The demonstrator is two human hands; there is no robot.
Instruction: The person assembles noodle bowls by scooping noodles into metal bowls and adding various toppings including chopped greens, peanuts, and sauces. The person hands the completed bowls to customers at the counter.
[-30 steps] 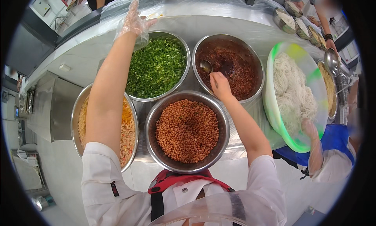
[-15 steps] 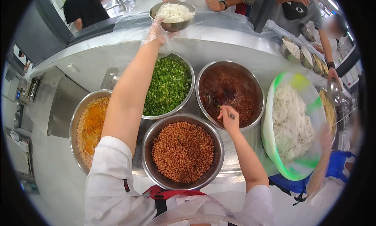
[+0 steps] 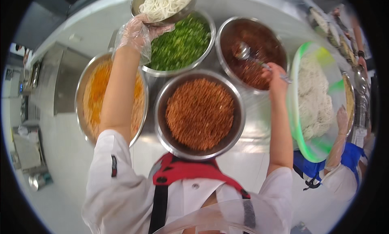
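My left hand point(image 3: 139, 34), in a clear plastic glove, grips a metal bowl point(image 3: 181, 16) holding white noodles point(image 3: 165, 2). It hangs over the far part of a large steel basin point(image 3: 189, 66) of chopped green onion. My bare right hand point(image 3: 277, 79) closes round the handle of a metal spoon point(image 3: 244, 50). The spoon's head shows over the dark red-brown sauce point(image 3: 255, 75) inside another steel basin point(image 3: 221, 60). Nearest my body stands a steel basin point(image 3: 242, 126) of small brown nuts or beans, blurred by motion.
Left of these is a basin point(image 3: 79, 114) of minced food with orange-yellow oil, under my left forearm. At right stands a green-and-white plastic basin point(image 3: 302, 142) of noodles, with another person's gloved hand point(image 3: 342, 119) beside it. A raised ledge point(image 3: 231, 1) runs along the back.
The view has tilted downward. My left hand has brought the noodle bowl back from the ledge toward the green onion. The spoon's head, mostly sunk in sauce before, now shows clearly.
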